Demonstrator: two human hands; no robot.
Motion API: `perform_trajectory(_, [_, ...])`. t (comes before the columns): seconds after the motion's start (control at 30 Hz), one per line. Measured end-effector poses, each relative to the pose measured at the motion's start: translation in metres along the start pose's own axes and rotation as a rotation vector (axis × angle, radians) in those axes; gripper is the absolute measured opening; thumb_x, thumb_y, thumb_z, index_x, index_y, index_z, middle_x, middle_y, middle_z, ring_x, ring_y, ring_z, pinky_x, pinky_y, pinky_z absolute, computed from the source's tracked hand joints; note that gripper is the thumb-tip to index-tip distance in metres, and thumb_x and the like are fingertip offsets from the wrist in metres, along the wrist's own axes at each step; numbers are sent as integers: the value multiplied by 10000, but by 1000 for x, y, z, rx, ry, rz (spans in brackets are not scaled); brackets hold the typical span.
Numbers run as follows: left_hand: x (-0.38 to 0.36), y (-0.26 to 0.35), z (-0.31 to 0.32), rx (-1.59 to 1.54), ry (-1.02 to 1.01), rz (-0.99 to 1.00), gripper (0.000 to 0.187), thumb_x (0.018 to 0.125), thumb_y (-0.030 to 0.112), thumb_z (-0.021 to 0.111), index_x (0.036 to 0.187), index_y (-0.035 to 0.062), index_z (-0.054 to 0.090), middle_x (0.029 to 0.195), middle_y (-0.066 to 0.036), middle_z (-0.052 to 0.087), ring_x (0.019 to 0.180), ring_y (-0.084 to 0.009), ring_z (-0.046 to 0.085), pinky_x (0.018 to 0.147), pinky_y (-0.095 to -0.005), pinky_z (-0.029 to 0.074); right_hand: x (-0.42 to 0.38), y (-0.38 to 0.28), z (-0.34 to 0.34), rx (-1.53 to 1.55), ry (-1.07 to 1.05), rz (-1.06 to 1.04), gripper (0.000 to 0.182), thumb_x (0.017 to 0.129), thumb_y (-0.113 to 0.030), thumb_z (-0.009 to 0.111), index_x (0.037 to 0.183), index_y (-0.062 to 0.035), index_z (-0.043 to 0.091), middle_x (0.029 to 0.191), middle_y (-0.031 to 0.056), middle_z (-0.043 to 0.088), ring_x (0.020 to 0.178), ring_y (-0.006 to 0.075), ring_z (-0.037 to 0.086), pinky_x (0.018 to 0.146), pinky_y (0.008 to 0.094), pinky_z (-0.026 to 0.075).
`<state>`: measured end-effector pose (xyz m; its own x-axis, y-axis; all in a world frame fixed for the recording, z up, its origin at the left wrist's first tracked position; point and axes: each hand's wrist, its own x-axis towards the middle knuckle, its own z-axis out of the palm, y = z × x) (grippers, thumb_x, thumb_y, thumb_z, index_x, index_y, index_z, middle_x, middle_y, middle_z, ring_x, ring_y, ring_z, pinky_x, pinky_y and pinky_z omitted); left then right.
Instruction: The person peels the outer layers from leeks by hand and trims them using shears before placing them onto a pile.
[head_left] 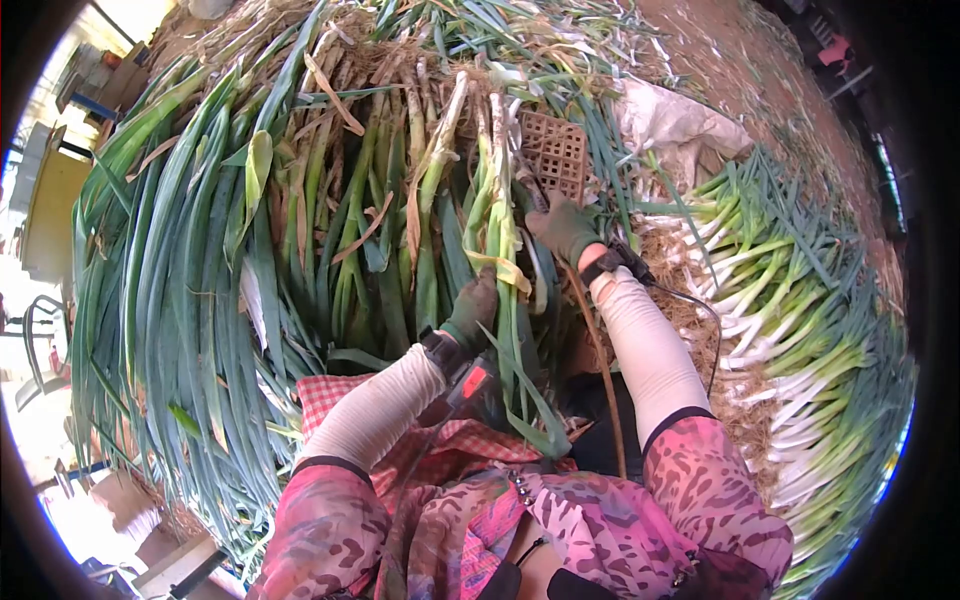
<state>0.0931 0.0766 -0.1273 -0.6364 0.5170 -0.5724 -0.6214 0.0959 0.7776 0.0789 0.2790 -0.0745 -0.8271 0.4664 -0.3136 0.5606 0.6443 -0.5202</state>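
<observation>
My gloved left hand [474, 308] is closed around the green part of a leek [502, 220], low in the middle of the view. The leek stands roughly upright, its pale root end toward the top and its leaves hanging to my lap. To the right, my gloved right hand [565, 228] is closed on the dark handle of a tool [538, 195], whose far end I cannot make out. A brown hose [600, 370] runs down from beside this hand. Just beyond it is a brown plastic crate [553, 152].
A large pile of untrimmed leeks [190, 250] fills the left and centre. Trimmed leeks with white stems [790, 330] lie in a long row at the right, near a pale sack [680, 120]. Loose roots and leaf scraps cover the ground.
</observation>
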Motion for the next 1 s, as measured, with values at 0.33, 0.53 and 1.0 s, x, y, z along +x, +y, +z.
perform_trajectory(0.33, [21, -49, -7, 432, -4, 349, 605, 1017, 485, 343, 1008, -58, 609, 854, -267, 669, 856, -404, 675, 715, -452, 530, -117, 9, -13, -20, -29, -217, 460, 801, -360, 636, 1115, -28, 579, 921, 274, 651, 913, 442, 625, 800, 477, 493])
perform_trajectory(0.53, [-4, -40, 11, 449, 157, 187, 687, 1003, 528, 355, 1035, -98, 637, 913, -322, 654, 953, -457, 636, 812, -479, 491, -31, -3, -19, -200, -42, -27, 553, 799, -391, 624, 1150, 31, 554, 1035, 290, 649, 1008, 452, 611, 897, 489, 467])
perform_trajectory(1.0, [62, -76, 5, 1206, -79, 847, 444, 1005, 360, 469, 947, -46, 637, 845, -181, 686, 760, -324, 677, 675, -433, 529, -185, 14, -34, -265, -85, -127, 426, 828, -332, 589, 1102, -14, 510, 923, 259, 648, 855, 448, 632, 765, 536, 491])
